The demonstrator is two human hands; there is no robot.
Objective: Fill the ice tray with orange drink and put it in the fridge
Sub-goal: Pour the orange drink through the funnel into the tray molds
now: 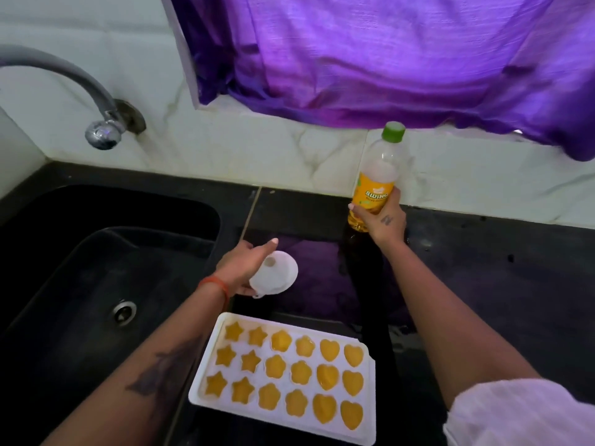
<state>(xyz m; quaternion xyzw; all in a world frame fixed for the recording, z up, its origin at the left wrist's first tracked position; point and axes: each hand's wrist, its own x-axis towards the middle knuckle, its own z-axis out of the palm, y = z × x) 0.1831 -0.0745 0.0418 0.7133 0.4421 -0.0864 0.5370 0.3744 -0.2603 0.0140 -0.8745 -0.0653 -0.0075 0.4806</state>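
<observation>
A white ice tray (367, 394) lies on the black counter in front of me, its star, flower and heart moulds full of orange drink. My right hand (381, 220) grips the lower part of an upright orange drink bottle (376, 185) with a green cap, standing on the counter by the back wall. My left hand (246, 263) holds a small white funnel (277, 275) above the counter, between the sink and the bottle.
A black sink (96, 278) with a drain fills the left side, under a grey tap (103, 133) on the tiled wall. A purple curtain (386, 59) hangs over the window behind the counter. The black counter (499, 268) stretches to the right.
</observation>
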